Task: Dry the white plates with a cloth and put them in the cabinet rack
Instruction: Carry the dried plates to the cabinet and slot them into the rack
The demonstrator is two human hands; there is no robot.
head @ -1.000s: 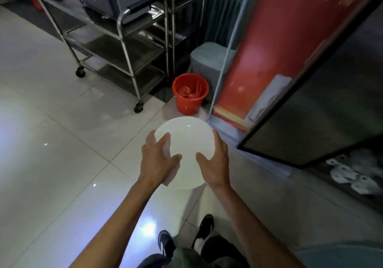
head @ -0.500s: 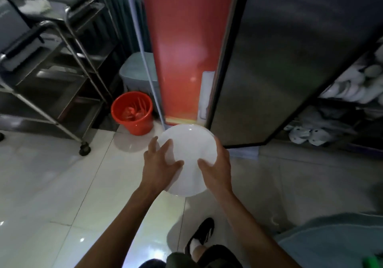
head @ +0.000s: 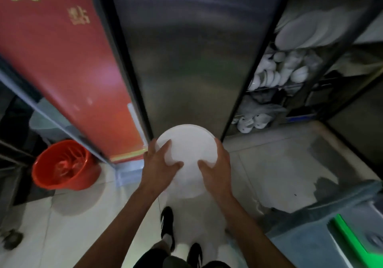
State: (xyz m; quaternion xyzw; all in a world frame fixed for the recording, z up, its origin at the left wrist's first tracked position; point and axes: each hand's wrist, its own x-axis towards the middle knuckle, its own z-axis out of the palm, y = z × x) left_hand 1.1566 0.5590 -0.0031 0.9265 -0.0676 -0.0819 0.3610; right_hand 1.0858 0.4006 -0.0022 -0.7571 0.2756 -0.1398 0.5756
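The person stands facing the steel cabinet door point(head: 192, 60), carrying one white plate point(head: 186, 160) out in front at about waist height. The left hand point(head: 158, 164) grips the plate's left rim, thumb laid across the top face and the other fingers curled over the edge. The right hand point(head: 217, 170) grips the right rim the same way, thumb on top. A pale fold under the near edge of the plate, below both thumbs, may be the cloth, but it is too washed out to tell.

By my reading the drying is finished or nearly so, and the step in hand is carrying the plate to the cabinet. The open shelves point(head: 290, 77) lie beyond and to the right of the right fingers, well apart from them, already stocked with stacked plates point(head: 298, 33) above and white bowls point(head: 275, 72) lower down.

The next move calls for swinging the plate rightward, past the door's edge, then tipping it to fit the rack beside the others. An orange bucket point(head: 62, 166) sits on the floor well left of the left fingers.
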